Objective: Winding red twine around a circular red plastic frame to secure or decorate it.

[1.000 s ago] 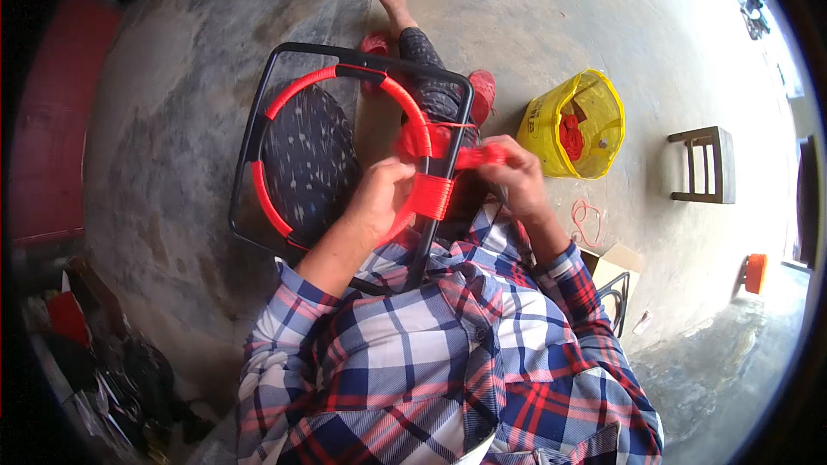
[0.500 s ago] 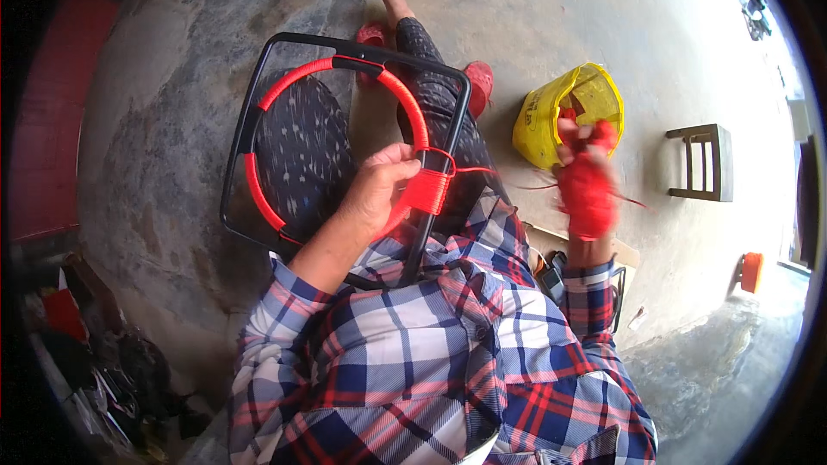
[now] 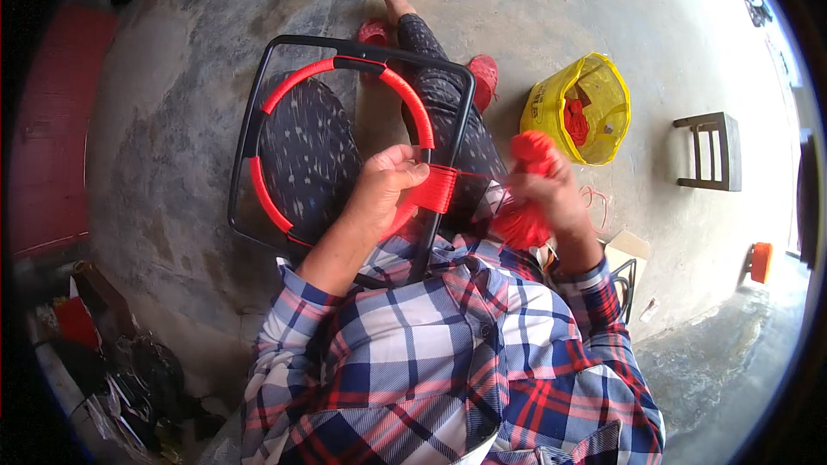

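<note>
A black metal frame (image 3: 463, 125) with rounded corners rests tilted over my lap, with a ring (image 3: 410, 102) inside it partly wound in red cord. My left hand (image 3: 383, 185) pinches the ring where a flat band of red cord wraps (image 3: 443, 189) binds it to the frame's right side bar. To the right of the frame, my right hand (image 3: 560, 198) is closed around a bundle of red cord (image 3: 522, 226), blurred by motion. A thin stretch of cord runs from the wraps toward that bundle.
A yellow bucket (image 3: 541, 108) with red cord inside stands at the right. Beyond it is a small dark stool (image 3: 729, 151). Red slippers (image 3: 484, 82) lie by my legs. Cardboard (image 3: 629, 245) sits at my right, clutter (image 3: 129, 379) at lower left.
My right hand with the cord bundle has come left and down, from in front of the bucket toward the frame. The loose cord loop at the wraps is now drawn in. My left hand keeps its grip.
</note>
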